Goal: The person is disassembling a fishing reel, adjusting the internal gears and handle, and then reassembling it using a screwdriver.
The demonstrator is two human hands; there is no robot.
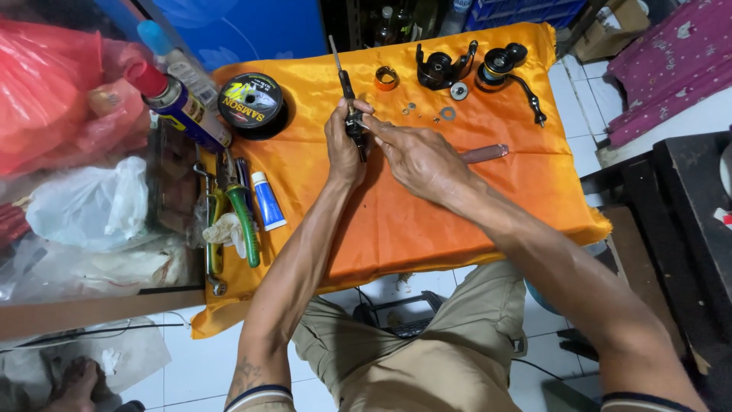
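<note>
On the left edge of the desk [396,229], two spray cans lie tilted side by side: a blue one with a red cap [177,103] and a paler one with a blue cap [174,57]. I cannot tell what is in either. Just right of them sits a round black spool of fishing line [252,101], and nearer, a small white and blue tube [268,200] lies beside green-handled pliers [242,207]. Clear and red plastic bags [84,206] are heaped further left; their contents are not clear.

An orange cloth [427,221] covers the desk. Over its middle, the left hand [345,145] is closed around a thin dark tool or shaft [347,91], which stands nearly upright and sticks out toward the far side. The right hand [415,156] comes in from the right, its fingertips pinched narrow against the same piece, just beside the left thumb. What exactly the fingers pinch is too small to tell.

Beyond the hands, at the far edge, lie black reel parts [442,67], a reel handle [509,72], an orange ring [386,77] and a few small washers [447,113]. A brownish rod-like piece [484,153] lies on the cloth just right of the right hand.
</note>
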